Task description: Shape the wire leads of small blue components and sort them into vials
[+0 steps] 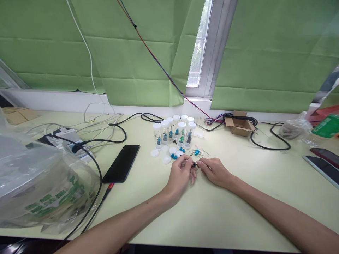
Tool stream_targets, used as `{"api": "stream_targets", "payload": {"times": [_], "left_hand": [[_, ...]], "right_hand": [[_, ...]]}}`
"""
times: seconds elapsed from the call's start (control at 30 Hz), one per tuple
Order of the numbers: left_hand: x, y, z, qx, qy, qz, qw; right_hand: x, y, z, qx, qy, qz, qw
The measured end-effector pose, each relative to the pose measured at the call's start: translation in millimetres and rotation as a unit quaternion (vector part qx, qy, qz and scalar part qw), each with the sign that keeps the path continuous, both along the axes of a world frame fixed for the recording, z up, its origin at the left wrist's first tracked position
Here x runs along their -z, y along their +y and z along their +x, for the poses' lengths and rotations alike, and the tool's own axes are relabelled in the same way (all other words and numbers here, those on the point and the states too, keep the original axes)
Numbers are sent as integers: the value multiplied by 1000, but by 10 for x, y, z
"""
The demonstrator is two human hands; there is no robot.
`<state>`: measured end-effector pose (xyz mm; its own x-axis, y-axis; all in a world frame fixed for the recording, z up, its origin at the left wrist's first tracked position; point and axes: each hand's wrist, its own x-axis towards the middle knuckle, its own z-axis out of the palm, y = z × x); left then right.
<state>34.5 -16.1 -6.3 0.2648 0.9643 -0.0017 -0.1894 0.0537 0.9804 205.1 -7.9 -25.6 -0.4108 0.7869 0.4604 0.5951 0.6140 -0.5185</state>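
Observation:
My left hand (179, 175) pinches a small black part (194, 164) between thumb and fingertips, with a thin metal pin showing beside it. From the other side, the closed fingertips of my right hand (215, 171) meet the same part. Its exact kind is too small to make out. Just beyond the hands lie a blue piece (196, 152) and several thin metal pins. More blue pieces (173, 156) rest to the left, close to loose white caps (155, 152). Behind them stand several clear tubes (159, 135) with white lids, holding blue, green and dark pieces with pins.
A black phone (121, 164) lies on the left, near a plastic bag (47, 190) and a power strip (71, 141) with cables. Toward the back right sits an open cardboard box (239, 127) among black cables. Two more phones (324, 169) lie at the right edge.

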Motion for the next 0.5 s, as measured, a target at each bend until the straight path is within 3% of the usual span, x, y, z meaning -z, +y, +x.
{"api": "stream_targets", "payload": {"times": [0.5], "left_hand": [[-32,9,-22,-7,-2,23,1000]], "right_hand": [[50,-25,13,2,23,-10,1000]]}}
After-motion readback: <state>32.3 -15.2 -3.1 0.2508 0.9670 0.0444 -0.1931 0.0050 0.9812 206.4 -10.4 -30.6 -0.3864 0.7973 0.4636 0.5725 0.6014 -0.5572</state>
